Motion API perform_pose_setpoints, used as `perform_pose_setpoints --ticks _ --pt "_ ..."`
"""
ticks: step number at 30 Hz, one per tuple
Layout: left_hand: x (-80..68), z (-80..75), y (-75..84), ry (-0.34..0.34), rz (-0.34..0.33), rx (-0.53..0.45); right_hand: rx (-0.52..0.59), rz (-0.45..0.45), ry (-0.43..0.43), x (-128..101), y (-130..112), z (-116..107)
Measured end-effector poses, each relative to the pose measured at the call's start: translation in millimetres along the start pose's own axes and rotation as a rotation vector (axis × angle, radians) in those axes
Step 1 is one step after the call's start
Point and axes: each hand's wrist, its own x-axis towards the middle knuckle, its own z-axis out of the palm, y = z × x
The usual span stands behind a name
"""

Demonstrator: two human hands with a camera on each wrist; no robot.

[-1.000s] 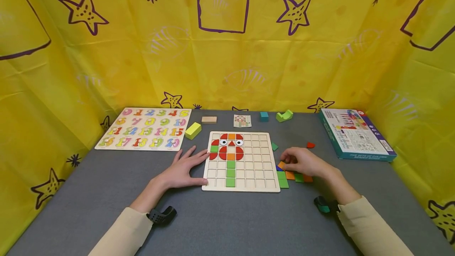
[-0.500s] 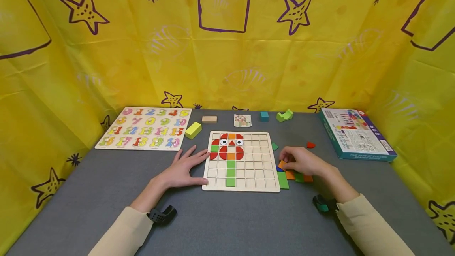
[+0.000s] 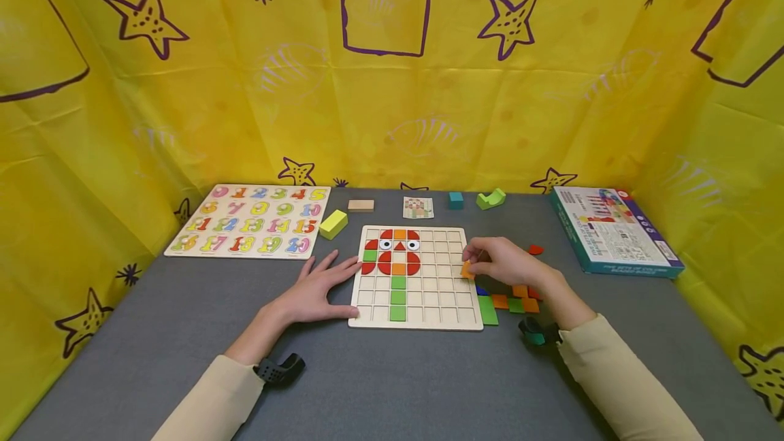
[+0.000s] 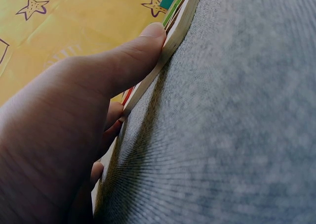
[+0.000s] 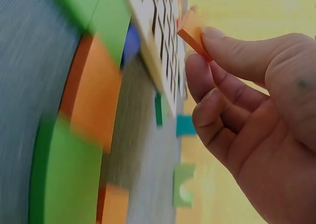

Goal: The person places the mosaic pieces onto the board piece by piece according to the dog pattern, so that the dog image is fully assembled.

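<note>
By the right edge of the grid board (image 3: 416,324), an orange piece (image 3: 467,271) pinched in the right hand (image 3: 505,263)
Bare cells (image 3: 444,271) lie just left of it, green squares (image 3: 398,297) farther across; the left hand (image 3: 315,294), fingers spread, touches the board's opposite edge.

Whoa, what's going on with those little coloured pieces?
A person's right hand pinches an orange tile by the right edge of a grid board, while the left hand touches its left edge. Red, green and orange pieces and two eyes are set in it, with many squares unfilled. More tiles lie on the table to the right.
</note>
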Motion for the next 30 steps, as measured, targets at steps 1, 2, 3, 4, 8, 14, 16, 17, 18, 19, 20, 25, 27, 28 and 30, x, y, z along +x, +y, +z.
perform_pose_setpoints --ticks 1,2,3,4,8,14,16,17,18,19,20,25,27,28,30 --pt "0.1 0.1 0.0 0.000 0.000 0.001 0.001 0.000 -0.004 4 -3 2" --pt "0.2 0.3 -0.3 0.001 0.001 0.002 0.001 -0.004 -0.007 8 -6 4" --pt "0.3 0.5 -0.6 0.001 0.001 0.002 0.005 -0.007 -0.012 13 -8 7" --pt "0.3 0.6 -0.6 0.001 0.000 0.002 0.010 -0.012 -0.017 17 -11 9" --pt "0.6 1.0 -0.1 0.003 0.002 0.002 0.029 -0.032 -0.043 33 -20 19" --pt "0.4 1.1 1.1 0.000 -0.003 -0.005 0.021 -0.086 -0.090 51 -33 36" --pt "0.5 1.2 0.9 -0.002 -0.003 -0.004 0.007 -0.105 -0.099 55 -38 40" --pt "0.4 1.3 0.9 -0.003 -0.003 -0.003 -0.002 -0.112 -0.102 57 -39 42" --pt "0.5 1.3 0.8 -0.003 -0.003 -0.001 -0.007 -0.118 -0.106 58 -41 43" --pt "0.5 1.3 0.8 -0.004 -0.003 0.001 -0.014 -0.123 -0.109 59 -42 45" --pt "0.5 1.2 0.7 -0.004 -0.003 0.002 -0.017 -0.127 -0.113 60 -43 46" --pt "0.3 1.1 0.5 -0.005 -0.006 0.000 -0.042 -0.127 -0.116 64 -45 50" --pt "0.1 1.0 0.5 -0.005 -0.008 0.000 -0.042 -0.124 -0.119 65 -46 51" --pt "0.1 0.9 0.5 -0.004 -0.008 0.000 -0.043 -0.124 -0.121 65 -47 52" --pt "0.1 1.0 0.4 -0.003 -0.007 0.001 -0.041 -0.121 -0.125 65 -47 53"
